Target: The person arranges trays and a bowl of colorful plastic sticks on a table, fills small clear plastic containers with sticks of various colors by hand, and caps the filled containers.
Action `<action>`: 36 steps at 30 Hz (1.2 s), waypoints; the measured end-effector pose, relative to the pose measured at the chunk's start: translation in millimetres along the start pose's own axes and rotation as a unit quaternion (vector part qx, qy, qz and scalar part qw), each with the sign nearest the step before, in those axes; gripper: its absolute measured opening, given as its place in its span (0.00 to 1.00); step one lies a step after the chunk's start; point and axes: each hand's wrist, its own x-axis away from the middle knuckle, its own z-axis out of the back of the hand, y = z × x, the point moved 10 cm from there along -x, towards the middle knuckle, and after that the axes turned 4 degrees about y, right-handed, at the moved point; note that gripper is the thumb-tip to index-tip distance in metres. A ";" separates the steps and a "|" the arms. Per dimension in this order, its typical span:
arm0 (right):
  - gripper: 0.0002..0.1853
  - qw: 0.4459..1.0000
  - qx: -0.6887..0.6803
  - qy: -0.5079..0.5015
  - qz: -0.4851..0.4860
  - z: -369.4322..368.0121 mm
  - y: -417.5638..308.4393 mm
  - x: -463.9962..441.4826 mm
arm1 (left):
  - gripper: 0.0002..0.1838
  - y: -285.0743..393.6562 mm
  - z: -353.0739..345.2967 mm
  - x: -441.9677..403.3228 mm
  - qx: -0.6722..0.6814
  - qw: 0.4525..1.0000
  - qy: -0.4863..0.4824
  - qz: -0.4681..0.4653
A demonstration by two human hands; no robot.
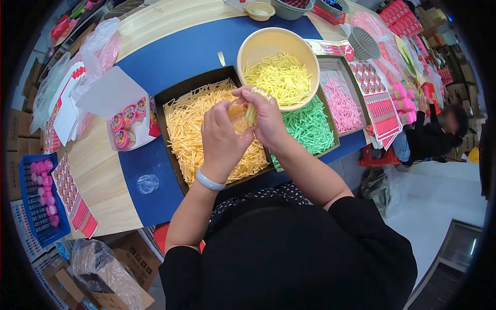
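head cam, l hand (223, 135) pinching clear cup (237, 123), r hand (269, 120) pinching yellow sticks (251, 114), both over orange sticks (182, 120) in box (174, 166)

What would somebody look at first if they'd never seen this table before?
Probably the bright sticks: yellow sticks in the big cream bowl near the top middle, orange sticks lower left of it, green sticks below it and pink sticks to its right. Next, the right hand in the middle, holding a yellow bunch beside the left hand.
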 end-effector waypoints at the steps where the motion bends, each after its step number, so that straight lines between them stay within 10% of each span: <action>1: 0.08 1.000 -0.008 -0.003 0.013 0.1 -1.6 -1.5 | 0.34 -4.4 -0.2 -3.1 0.028 0.999 -0.009 0.018; 24: 0.10 0.949 0.204 -0.099 0.218 -0.4 -48.4 7.8 | 0.34 1.7 -8.6 -15.2 0.106 0.993 -0.003 0.060; 36: 0.22 0.993 0.007 -0.079 0.083 2.8 -33.6 14.7 | 0.35 10.6 -10.8 -11.8 0.146 0.988 0.023 0.040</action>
